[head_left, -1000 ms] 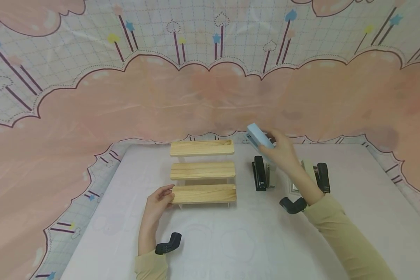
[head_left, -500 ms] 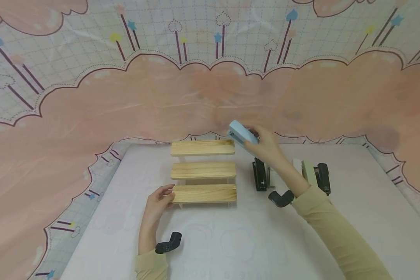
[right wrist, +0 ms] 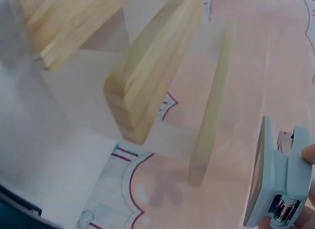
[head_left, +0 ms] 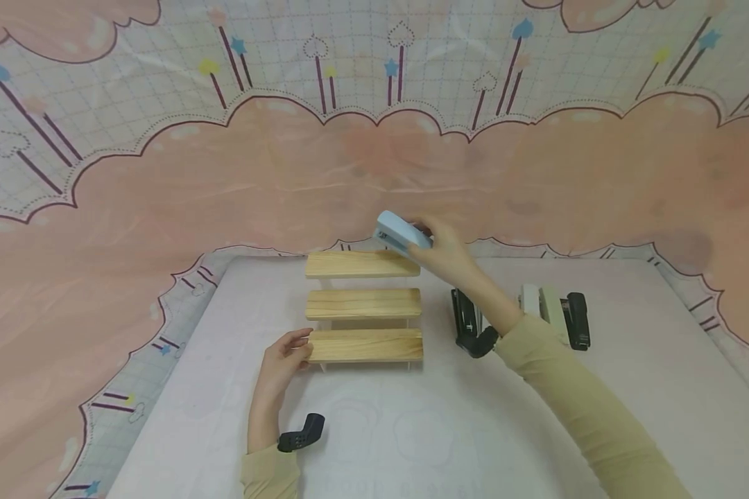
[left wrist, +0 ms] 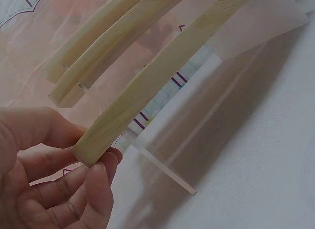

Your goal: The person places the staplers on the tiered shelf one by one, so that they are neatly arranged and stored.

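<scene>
A tiered rack with three wooden shelves stands on the white table. My left hand (head_left: 279,364) grips the left end of its lowest shelf (head_left: 368,346); in the left wrist view, the fingers curl around the end of that wooden board (left wrist: 147,86). Raised above the right part of the top shelf (head_left: 349,265), my right hand (head_left: 446,255) holds a light blue stapler (head_left: 401,230). The stapler tilts, its front pointing up and left. In the right wrist view, the blue stapler (right wrist: 275,175) appears apart from the shelves, with only some fingertips visible.
Right of the rack stands a black stapler (head_left: 462,312), partly covered by the right wrist. Farther right are a white stapler (head_left: 529,299), a pale green one (head_left: 553,312) and another black one (head_left: 578,320). A patterned cloth (head_left: 287,180) hangs behind the table.
My right hand has carried the blue stapler leftward, from above the black stapler to above the top shelf's right part. The left hand has stayed on the lowest shelf.
</scene>
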Action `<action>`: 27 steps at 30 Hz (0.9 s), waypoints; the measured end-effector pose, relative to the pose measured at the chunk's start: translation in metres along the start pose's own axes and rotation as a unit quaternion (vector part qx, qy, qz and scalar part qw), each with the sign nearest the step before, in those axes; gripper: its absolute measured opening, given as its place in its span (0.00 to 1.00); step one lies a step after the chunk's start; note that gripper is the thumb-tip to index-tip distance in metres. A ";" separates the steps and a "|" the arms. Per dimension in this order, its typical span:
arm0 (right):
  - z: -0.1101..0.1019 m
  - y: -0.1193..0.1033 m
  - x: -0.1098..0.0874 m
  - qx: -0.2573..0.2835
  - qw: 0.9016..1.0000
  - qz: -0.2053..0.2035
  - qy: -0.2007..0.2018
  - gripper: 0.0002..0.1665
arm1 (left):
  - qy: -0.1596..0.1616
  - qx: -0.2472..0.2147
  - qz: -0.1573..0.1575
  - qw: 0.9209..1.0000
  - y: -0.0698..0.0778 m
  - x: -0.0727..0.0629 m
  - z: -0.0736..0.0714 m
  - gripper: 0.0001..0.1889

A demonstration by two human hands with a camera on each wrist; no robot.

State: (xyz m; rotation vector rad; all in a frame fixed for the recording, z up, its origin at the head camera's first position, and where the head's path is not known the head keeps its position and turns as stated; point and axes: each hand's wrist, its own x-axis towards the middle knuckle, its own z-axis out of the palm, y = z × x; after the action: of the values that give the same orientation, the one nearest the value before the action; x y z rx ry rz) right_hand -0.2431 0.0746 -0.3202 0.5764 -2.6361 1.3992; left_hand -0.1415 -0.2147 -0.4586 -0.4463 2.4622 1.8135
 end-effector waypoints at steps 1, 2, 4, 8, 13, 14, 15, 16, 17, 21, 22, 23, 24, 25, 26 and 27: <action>0.002 -0.001 0.002 0.003 1.000 -0.002 -0.005 0.30 | 0.001 0.000 -0.001 1.000 0.000 0.000 0.000 0.20; 0.003 -0.002 0.005 0.007 1.000 -0.005 -0.008 0.30 | 0.002 0.000 -0.001 1.000 0.000 0.001 0.001 0.20; 0.007 -0.003 0.009 0.016 1.000 -0.010 -0.016 0.29 | 0.003 0.000 -0.001 1.000 0.000 0.001 0.001 0.20; 0.016 -0.007 0.017 0.031 0.999 -0.021 -0.037 0.30 | 0.005 -0.002 -0.003 1.000 0.001 0.001 0.002 0.20; 0.026 -0.012 0.026 0.034 0.997 -0.026 -0.059 0.31 | 0.005 0.000 -0.007 1.000 0.002 0.001 0.004 0.21; 0.028 -0.013 0.028 0.032 0.997 -0.027 -0.061 0.31 | 0.004 0.001 -0.007 1.000 0.003 0.002 0.003 0.21; 0.030 -0.014 0.030 0.029 0.997 -0.027 -0.064 0.31 | 0.004 0.004 -0.007 1.000 0.003 0.003 0.003 0.21; 0.032 -0.014 0.032 0.025 0.997 -0.026 -0.066 0.31 | 0.003 0.006 -0.006 1.000 0.003 0.003 0.003 0.21; 0.034 -0.015 0.034 0.021 0.997 -0.027 -0.068 0.31 | 0.003 0.009 -0.006 1.000 0.003 0.004 0.003 0.21; 0.040 -0.018 0.042 0.007 0.996 -0.036 -0.075 0.30 | 0.002 0.012 -0.008 1.000 0.004 0.007 0.002 0.21; 0.042 -0.019 0.044 0.004 0.996 -0.038 -0.078 0.30 | 0.001 0.011 -0.009 1.000 0.005 0.007 0.002 0.21; 0.044 -0.020 0.046 0.004 0.996 -0.041 -0.081 0.31 | 0.000 0.011 -0.009 1.000 0.005 0.008 0.001 0.21; 0.045 -0.021 0.048 0.003 0.995 -0.043 -0.085 0.31 | 0.000 0.011 -0.009 1.000 0.005 0.009 0.001 0.21; 0.047 -0.022 0.050 0.003 0.995 -0.045 -0.090 0.30 | -0.001 0.011 -0.009 1.000 0.005 0.009 0.001 0.20; 0.049 -0.024 0.052 0.002 0.994 -0.046 -0.095 0.30 | -0.001 0.012 -0.009 1.000 0.006 0.010 0.001 0.20; 0.050 -0.025 0.054 0.002 0.994 -0.046 -0.099 0.30 | -0.002 0.011 -0.009 1.000 0.006 0.011 0.000 0.20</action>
State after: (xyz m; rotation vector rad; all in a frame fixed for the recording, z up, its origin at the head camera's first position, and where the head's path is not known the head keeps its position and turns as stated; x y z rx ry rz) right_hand -0.2790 0.0059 -0.3156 0.8691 -2.7149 1.3866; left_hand -0.1533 -0.2150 -0.4555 -0.4611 2.4652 1.7766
